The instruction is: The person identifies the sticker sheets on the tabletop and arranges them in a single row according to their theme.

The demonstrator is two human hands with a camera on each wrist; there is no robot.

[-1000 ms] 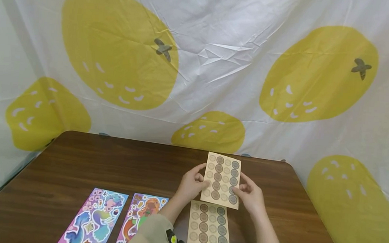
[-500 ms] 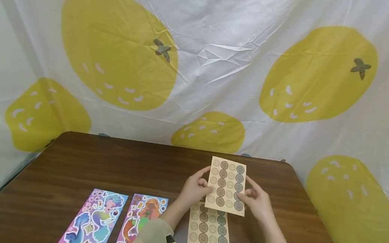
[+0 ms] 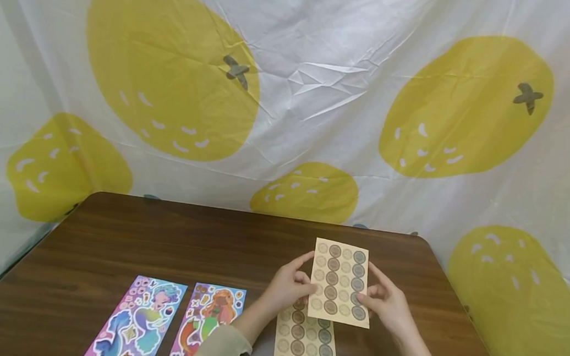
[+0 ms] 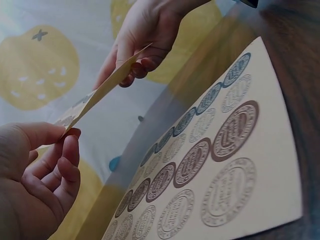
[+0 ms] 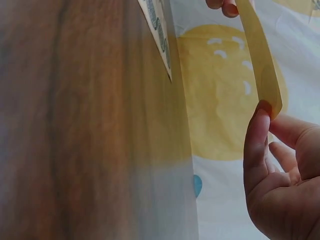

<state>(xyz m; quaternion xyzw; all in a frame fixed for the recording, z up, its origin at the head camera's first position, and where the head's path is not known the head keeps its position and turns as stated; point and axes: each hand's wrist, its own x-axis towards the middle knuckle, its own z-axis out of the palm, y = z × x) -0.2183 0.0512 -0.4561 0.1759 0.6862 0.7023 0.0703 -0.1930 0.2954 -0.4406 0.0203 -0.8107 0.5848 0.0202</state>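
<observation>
Both hands hold up a cream sticker sheet (image 3: 339, 281) printed with rows of round seal stickers. My left hand (image 3: 290, 283) pinches its left edge between thumb and fingers. On the opposite edge, my right hand (image 3: 389, 304) grips it the same way. The left wrist view shows the held sheet (image 4: 95, 100) nearly edge-on, bowed a little. Below it on the table lies a second sheet of round stickers (image 3: 304, 345), its upper part hidden behind the held one. In the right wrist view, thumb and fingers of the right hand (image 5: 280, 180) pinch the sheet's edge.
Two colourful mermaid sticker sheets lie on the left: one with a blue-haired mermaid (image 3: 138, 322), one with an orange-haired mermaid (image 3: 216, 311) partly covered by the left sleeve (image 3: 221, 347). The dark wooden table (image 3: 171, 242) ends at a white curtain (image 3: 319, 119) with yellow fruit prints.
Both hands have carried the held sticker sheet to the right and a little toward me. The sheets on the table have stayed where they were.
</observation>
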